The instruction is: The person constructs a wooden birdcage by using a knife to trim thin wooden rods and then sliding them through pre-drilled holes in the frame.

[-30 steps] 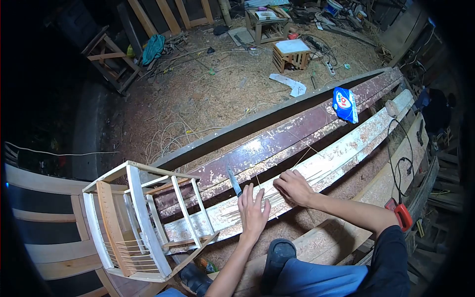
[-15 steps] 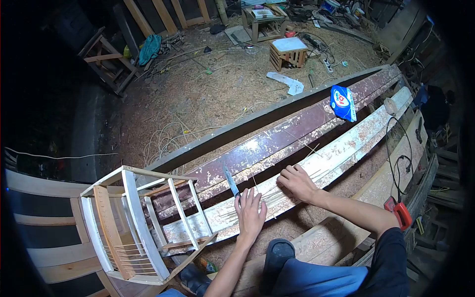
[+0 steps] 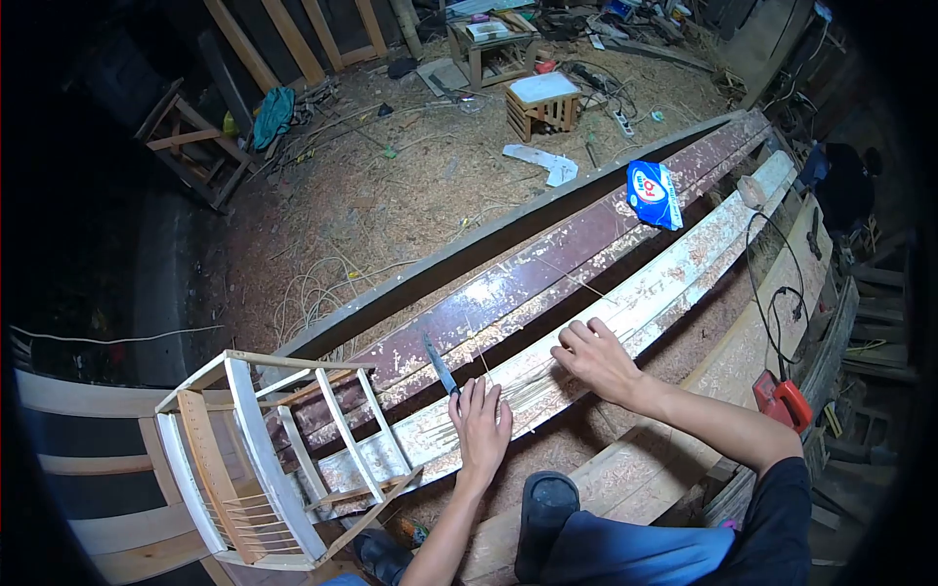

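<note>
Thin sticks (image 3: 532, 378) lie loosely bunched on the white plank (image 3: 725, 230), between and partly beneath both hands. Long axis follows the plank, lower left to upper right; neither hand clearly nearer. Left hand (image 3: 482, 426) palm down over the bunch's lower-left part, fingers extended and slightly parted, thumb apart. Knife (image 3: 439, 363) just beyond its fingertips, blade pointing away over the purple plank (image 3: 489, 291); cannot tell whether the handle is gripped. Right hand (image 3: 599, 365) knuckles up, forearm slanting in from lower right, fingers curled toward the sticks; any pinch is hidden.
</note>
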Available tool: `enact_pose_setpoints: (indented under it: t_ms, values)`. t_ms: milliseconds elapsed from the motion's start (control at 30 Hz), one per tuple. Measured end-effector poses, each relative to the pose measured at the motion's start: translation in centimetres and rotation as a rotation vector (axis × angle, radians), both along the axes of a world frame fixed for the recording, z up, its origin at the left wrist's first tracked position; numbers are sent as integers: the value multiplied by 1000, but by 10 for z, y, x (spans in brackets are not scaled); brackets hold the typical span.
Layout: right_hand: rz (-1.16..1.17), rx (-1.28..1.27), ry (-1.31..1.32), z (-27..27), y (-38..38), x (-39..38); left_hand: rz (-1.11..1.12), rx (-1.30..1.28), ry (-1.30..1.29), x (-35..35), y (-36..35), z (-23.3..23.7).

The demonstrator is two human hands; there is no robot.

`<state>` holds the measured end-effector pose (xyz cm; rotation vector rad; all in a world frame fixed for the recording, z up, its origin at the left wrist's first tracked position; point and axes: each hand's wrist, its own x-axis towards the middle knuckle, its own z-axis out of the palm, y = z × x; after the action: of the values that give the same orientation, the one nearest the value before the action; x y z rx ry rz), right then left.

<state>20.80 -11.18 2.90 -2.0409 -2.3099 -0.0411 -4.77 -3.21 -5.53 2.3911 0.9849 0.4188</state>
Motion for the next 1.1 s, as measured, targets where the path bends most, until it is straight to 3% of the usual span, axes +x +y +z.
enact_pose_setpoints:
  t_ms: [200, 533, 667, 733, 867, 933, 1000, 1100]
  values:
    - [-86, 7, -157, 35, -17, 3, -11, -1, -31, -4, 1, -1]
    - [-237, 147, -58, 51, -22, 10, -26, -11, -49, -14, 9, 7]
    - [-278, 245, -29, 61, -11, -10, 42, -65, -174, -9, 14, 28]
    - [-314, 273, 113, 72, -5, -23, 71, -73, -200, -8, 17, 44]
    - [-521, 121, 729, 93, 2, -61, 114, -128, -299, -4, 23, 88]
    - [-435, 225, 879, 87, 5, -79, 177, -509, -474, -3, 24, 109]
    - [-540, -3, 1299, 86, 6, -97, 165, -525, -496, -7, 24, 124]
    - [-573, -94, 2042, 79, 21, -122, 114, -747, -600, -15, 21, 156]
